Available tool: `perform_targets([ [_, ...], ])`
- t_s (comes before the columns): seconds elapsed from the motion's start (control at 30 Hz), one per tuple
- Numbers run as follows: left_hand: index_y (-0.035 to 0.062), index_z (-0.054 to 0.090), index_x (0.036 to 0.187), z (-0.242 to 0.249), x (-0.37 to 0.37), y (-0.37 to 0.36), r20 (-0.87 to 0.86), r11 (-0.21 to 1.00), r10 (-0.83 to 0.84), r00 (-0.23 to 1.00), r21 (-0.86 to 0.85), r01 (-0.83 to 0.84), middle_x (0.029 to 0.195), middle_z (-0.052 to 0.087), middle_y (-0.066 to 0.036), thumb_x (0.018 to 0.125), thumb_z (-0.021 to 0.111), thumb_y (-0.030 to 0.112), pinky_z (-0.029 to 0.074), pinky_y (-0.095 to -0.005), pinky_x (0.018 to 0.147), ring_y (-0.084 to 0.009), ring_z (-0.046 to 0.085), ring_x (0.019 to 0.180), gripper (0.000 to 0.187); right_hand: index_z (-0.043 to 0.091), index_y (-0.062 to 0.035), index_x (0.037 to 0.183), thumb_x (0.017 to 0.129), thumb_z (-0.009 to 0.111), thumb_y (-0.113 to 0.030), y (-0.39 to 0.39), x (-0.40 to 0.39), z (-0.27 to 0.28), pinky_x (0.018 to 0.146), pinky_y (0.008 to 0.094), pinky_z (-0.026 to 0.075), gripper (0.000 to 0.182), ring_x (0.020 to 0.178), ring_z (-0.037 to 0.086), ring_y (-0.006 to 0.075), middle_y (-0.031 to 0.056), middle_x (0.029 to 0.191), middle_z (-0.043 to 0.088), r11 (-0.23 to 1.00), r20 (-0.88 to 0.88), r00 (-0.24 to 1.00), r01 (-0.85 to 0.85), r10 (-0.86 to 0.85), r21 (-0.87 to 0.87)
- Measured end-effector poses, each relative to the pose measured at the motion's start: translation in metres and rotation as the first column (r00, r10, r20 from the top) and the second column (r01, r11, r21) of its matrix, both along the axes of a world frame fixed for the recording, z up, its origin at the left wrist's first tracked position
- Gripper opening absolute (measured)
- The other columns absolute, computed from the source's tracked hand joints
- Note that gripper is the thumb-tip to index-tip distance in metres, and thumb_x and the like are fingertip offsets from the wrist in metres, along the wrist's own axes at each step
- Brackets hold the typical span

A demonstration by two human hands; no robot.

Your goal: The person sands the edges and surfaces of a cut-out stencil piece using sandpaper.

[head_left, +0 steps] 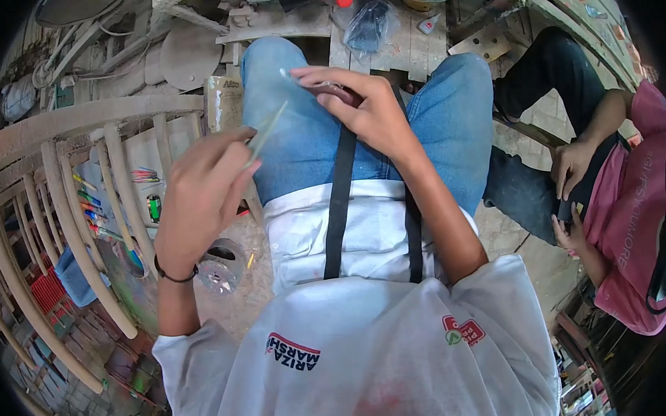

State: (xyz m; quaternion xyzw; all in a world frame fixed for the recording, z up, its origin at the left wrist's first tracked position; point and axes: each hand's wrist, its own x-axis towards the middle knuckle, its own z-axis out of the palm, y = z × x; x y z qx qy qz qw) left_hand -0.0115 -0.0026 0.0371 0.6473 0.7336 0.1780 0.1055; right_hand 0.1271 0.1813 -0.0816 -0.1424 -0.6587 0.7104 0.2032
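Observation:
My left hand (206,193), with a dark band on its wrist, is raised beside my left thigh. Its fingers pinch a thin, pale greenish, pointed strip (269,129) that is slightly blurred. My right hand (369,107) is over my lap, its fingers and thumb closed on a small dark reddish-brown piece (335,92). A whitish tip (287,74) shows just beyond those fingertips. The strip points up toward the right hand, with a gap between them. Beneath both hands are my blue jeans (284,157), and a black strap (343,192) runs down over my lap.
A curved wooden slatted chair back (106,115) stands at left, pens (88,200) behind its slats. Ahead is a low wooden bench (422,50) with a plastic bag (370,26) and a small white bottle (429,24). A person in a pink shirt (631,213) sits close at right.

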Motion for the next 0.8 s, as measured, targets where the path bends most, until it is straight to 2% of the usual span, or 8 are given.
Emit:
perform_targets([
  [0.1,-0.0022,0.055,0.093,-0.024,-0.007,-0.002,-0.029,0.994,-0.084,0.996,-0.074,0.082,0.112,0.065,-0.017,0.079,0.068,0.002,0.051,-0.0434,0.082,-0.0372,0.062,0.096,0.019,0.066,-0.0034,0.119,0.082,0.055,0.010,-0.001,0.001,-0.016,0.104,0.0335,0.046,0.041,0.120,0.061,0.0273,0.0143,0.123,0.066,0.960,-0.015,0.989,-0.138,0.146,0.242],
  [0.23,-0.0012,0.053,0.092,-0.041,-0.005,-0.006,0.051,0.985,-0.082,0.995,-0.146,0.088,0.116,0.064,-0.016,0.077,0.069,0.002,0.051,-0.0450,0.083,-0.0369,0.062,0.100,0.022,0.066,-0.0026,0.119,0.080,0.056,0.009,-0.010,0.005,-0.032,0.106,0.0407,0.044,0.042,0.119,0.060,0.0323,0.0156,0.124,0.065,0.889,0.034,0.983,-0.176,0.179,0.423],
  [0.33,-0.0010,0.052,0.093,-0.050,-0.004,-0.007,0.126,0.989,0.058,0.990,-0.141,-0.040,0.115,0.064,-0.015,0.076,0.069,0.002,0.051,-0.0447,0.084,-0.0374,0.062,0.099,0.024,0.066,-0.0013,0.119,0.079,0.057,0.008,-0.004,0.005,-0.033,0.105,0.0402,0.046,0.042,0.119,0.060,0.0321,0.0151,0.124,0.065,0.846,0.017,0.988,-0.142,0.155,0.514],
  [0.43,-0.0007,0.052,0.094,-0.056,-0.011,-0.008,0.194,0.990,0.085,0.977,-0.129,-0.061,0.115,0.064,-0.015,0.076,0.069,0.002,0.050,-0.0448,0.084,-0.0381,0.062,0.099,0.025,0.066,0.0003,0.118,0.078,0.058,0.008,-0.013,0.011,-0.018,0.104,0.0400,0.046,0.041,0.119,0.060,0.0325,0.0149,0.125,0.065,0.853,0.008,0.985,-0.154,0.174,0.498],
  [0.57,-0.0011,0.055,0.098,-0.059,-0.013,-0.009,0.038,0.999,-0.029,0.999,-0.030,0.030,0.109,0.064,-0.018,0.077,0.072,0.009,0.051,-0.0453,0.083,-0.0378,0.063,0.094,0.029,0.067,0.0000,0.118,0.080,0.055,0.008,-0.031,0.015,0.026,0.104,0.0395,0.048,0.041,0.120,0.060,0.0329,0.0154,0.125,0.065,0.882,-0.137,0.967,-0.131,0.214,0.453],
  [0.63,-0.0011,0.055,0.097,-0.060,-0.015,-0.009,0.012,0.999,-0.049,0.999,0.006,0.049,0.108,0.064,-0.018,0.078,0.071,0.009,0.051,-0.0450,0.083,-0.0379,0.063,0.094,0.027,0.066,0.0004,0.119,0.080,0.055,0.008,-0.024,0.016,0.002,0.104,0.0395,0.048,0.041,0.120,0.060,0.0321,0.0154,0.125,0.065,0.891,-0.090,0.978,-0.130,0.186,0.436],
  [0.77,-0.0026,0.056,0.091,-0.063,-0.019,-0.007,0.141,1.000,0.002,0.990,-0.009,-0.001,0.105,0.066,-0.020,0.078,0.069,0.003,0.051,-0.0432,0.080,-0.0389,0.064,0.093,0.020,0.066,0.0013,0.119,0.081,0.054,0.008,-0.020,0.017,-0.010,0.105,0.0396,0.047,0.041,0.120,0.061,0.0310,0.0161,0.124,0.065,0.857,-0.007,0.993,-0.100,0.119,0.505],
  [0.8,-0.0026,0.056,0.093,-0.062,-0.019,-0.007,0.155,1.000,0.007,0.988,-0.019,-0.004,0.105,0.066,-0.020,0.078,0.069,0.003,0.051,-0.0432,0.080,-0.0390,0.064,0.093,0.021,0.066,0.0014,0.119,0.081,0.053,0.009,-0.026,0.018,0.005,0.106,0.0401,0.046,0.041,0.120,0.060,0.0328,0.0157,0.124,0.065,0.888,-0.114,0.981,-0.089,0.157,0.451],
])
